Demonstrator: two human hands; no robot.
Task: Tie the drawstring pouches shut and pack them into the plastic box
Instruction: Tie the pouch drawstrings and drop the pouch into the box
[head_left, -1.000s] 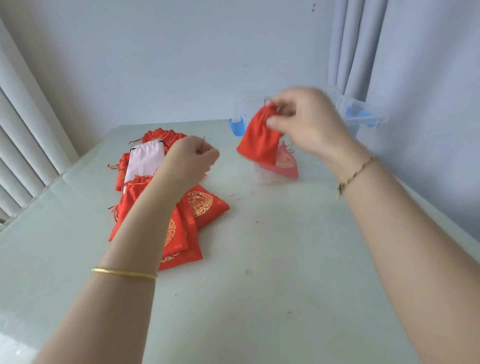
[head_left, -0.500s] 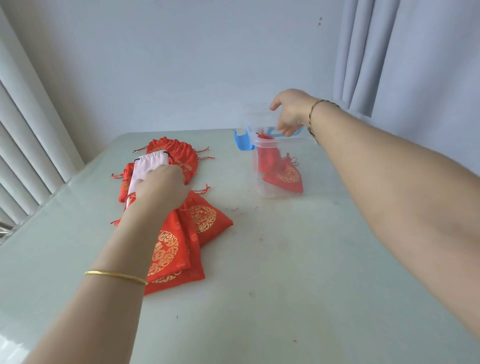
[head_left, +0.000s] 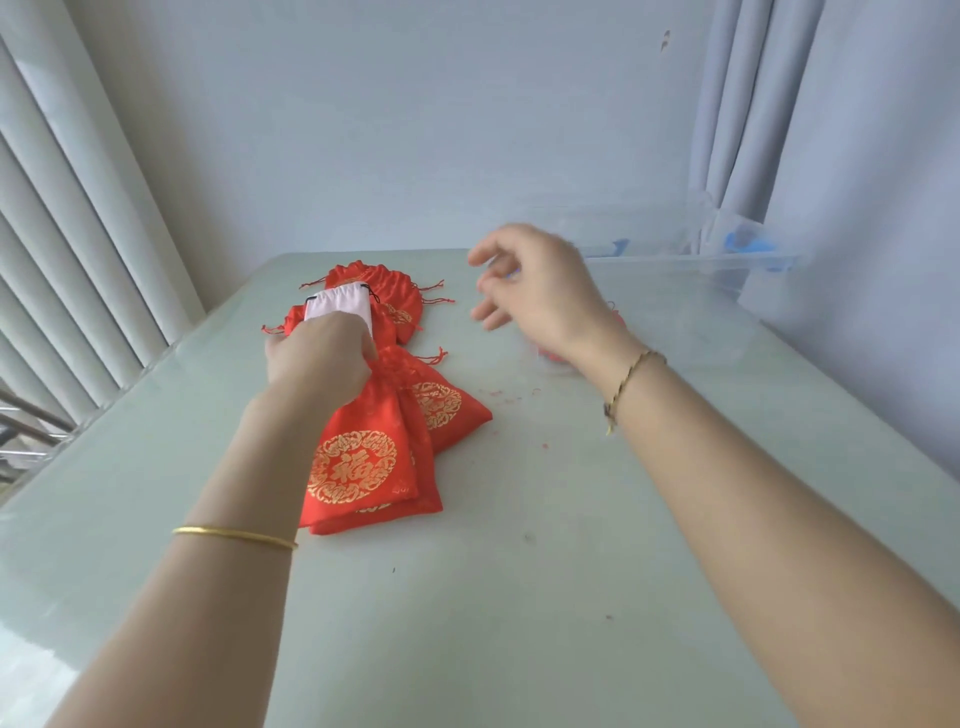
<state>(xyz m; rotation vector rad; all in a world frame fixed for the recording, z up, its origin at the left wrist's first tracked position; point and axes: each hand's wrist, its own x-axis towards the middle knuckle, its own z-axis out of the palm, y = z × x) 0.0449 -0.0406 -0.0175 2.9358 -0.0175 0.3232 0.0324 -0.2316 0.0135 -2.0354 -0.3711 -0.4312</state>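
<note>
Pale table (head_left: 519, 597): left hand (head_left: 317, 358) clutches red pouch (head_left: 363, 457) (neck); right hand (head_left: 540, 291) empty.

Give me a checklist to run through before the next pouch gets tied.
1. Left hand on the pile of red pouches: ok, it rests on the gathered neck end.
2. Grip on one single pouch: cannot tell, its fingers are hidden.
3. Right hand free: ok, fingers spread, nothing in them.
4. Clear plastic box within reach: ok, at the far right of the table.
5. Box contents: cannot tell, blurred and behind the right hand.
6. White pouch tied: cannot tell.
</note>
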